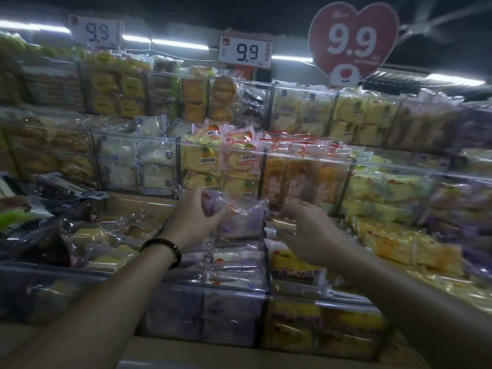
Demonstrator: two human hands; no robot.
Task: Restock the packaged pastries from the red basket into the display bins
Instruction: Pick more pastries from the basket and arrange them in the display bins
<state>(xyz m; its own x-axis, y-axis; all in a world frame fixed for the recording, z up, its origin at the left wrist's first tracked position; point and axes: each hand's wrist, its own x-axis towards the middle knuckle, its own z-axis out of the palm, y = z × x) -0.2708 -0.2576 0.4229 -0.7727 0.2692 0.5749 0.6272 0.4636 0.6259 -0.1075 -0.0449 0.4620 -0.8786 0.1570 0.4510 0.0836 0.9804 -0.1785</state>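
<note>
Holding a packaged pastry (pixel 241 219) above the front row of clear display bins (pixel 213 286), a person reaches in with both bare arms. The pack is a see-through wrapper over a pale purple filling, with a small orange mark near its top edge; motion blur softens its outline. The left hand (pixel 194 217), a dark bead bracelet (pixel 162 250) on its wrist, pinches the pack's left end between thumb and curled fingers. The right hand (pixel 306 230) curves its fingers at the pack's right edge, but blur hides whether they grip it.

Similar purple-and-white packs (pixel 234 262) lie stacked in the bin directly below, rising close to its rim. A clear divider wall (pixel 266 265) stands just right of that stack, with yellow packs (pixel 295 262) beside it in the next compartment. The front wall of the middle tier (pixel 221 166) rises just behind the hands, so the free space lies between it and the front bins. Packs in the bin to the left (pixel 106 241) lie lower and looser. A white price card (pixel 246 52) and a red heart sign (pixel 352 41), both reading 9.9, stand over the top tier.
</note>
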